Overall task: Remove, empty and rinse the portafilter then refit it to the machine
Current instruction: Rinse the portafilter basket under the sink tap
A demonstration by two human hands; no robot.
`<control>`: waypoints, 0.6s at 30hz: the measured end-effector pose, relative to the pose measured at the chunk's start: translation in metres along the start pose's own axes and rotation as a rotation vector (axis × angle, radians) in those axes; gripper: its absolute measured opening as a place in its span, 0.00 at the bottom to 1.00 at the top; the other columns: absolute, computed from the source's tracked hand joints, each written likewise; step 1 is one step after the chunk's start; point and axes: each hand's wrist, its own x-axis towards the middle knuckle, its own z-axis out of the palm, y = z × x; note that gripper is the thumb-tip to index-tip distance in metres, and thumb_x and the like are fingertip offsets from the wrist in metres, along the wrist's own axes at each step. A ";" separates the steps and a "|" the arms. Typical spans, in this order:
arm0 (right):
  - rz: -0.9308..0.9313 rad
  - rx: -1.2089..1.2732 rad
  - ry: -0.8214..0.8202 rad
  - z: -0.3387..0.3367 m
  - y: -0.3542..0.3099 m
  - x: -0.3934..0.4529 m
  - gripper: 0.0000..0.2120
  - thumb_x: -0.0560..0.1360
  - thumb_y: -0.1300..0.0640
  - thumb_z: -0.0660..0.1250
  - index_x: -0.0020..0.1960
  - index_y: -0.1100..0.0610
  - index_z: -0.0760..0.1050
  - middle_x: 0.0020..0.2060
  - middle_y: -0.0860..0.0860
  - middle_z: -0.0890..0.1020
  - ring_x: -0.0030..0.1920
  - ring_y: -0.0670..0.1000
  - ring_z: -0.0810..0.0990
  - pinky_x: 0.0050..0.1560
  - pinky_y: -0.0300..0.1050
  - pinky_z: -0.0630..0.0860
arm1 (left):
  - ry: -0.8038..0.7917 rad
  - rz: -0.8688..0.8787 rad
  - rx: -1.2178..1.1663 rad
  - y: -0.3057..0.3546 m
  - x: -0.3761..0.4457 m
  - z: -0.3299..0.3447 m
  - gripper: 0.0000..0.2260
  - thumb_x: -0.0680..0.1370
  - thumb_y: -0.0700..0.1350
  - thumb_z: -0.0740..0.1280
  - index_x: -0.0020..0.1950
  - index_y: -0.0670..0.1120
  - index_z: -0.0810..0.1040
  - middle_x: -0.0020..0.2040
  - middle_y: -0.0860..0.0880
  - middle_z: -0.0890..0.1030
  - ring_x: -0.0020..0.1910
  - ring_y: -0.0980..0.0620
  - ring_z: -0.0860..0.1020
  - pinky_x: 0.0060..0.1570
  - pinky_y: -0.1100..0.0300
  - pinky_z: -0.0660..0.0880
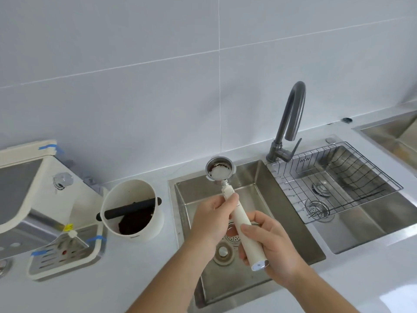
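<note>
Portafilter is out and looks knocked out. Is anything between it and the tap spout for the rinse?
Nothing visible does. Both hands, left hand and right hand, hold the portafilter by its handle over the small sink. The faucet curves down to its right, with open air between basket and spout. The wire rack sits lower, in the next basin.

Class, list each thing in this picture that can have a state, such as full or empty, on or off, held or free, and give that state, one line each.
Portafilter: off the machine, held over the sink, basket mostly emptied, grounds on its wall.
Left hand: gripping the handle.
Right hand: gripping the handle's end.
Knock box: holds spent grounds.
Tap: no water running.
Sink: no standing water seen.
Wire basket: empty.
</note>
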 end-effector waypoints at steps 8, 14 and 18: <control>0.005 -0.148 0.045 -0.054 -0.009 0.010 0.13 0.71 0.55 0.70 0.54 0.54 0.84 0.41 0.57 0.85 0.39 0.53 0.82 0.41 0.50 0.78 | 0.013 -0.052 0.061 -0.006 0.035 0.043 0.15 0.76 0.50 0.69 0.42 0.36 0.80 0.36 0.47 0.78 0.35 0.51 0.77 0.42 0.54 0.75; 0.016 -0.231 0.204 -0.115 -0.023 0.036 0.11 0.79 0.63 0.67 0.60 0.62 0.79 0.41 0.58 0.87 0.38 0.54 0.84 0.41 0.47 0.83 | -0.001 -0.084 0.065 -0.006 0.060 0.059 0.15 0.76 0.48 0.69 0.44 0.35 0.81 0.35 0.46 0.79 0.35 0.51 0.77 0.40 0.56 0.76; 0.013 -0.403 0.340 -0.163 -0.053 0.079 0.10 0.79 0.63 0.66 0.60 0.63 0.79 0.42 0.59 0.84 0.36 0.52 0.83 0.42 0.44 0.84 | -0.049 -0.109 0.053 -0.005 0.069 0.071 0.12 0.77 0.45 0.69 0.45 0.34 0.81 0.37 0.45 0.79 0.32 0.53 0.78 0.31 0.64 0.75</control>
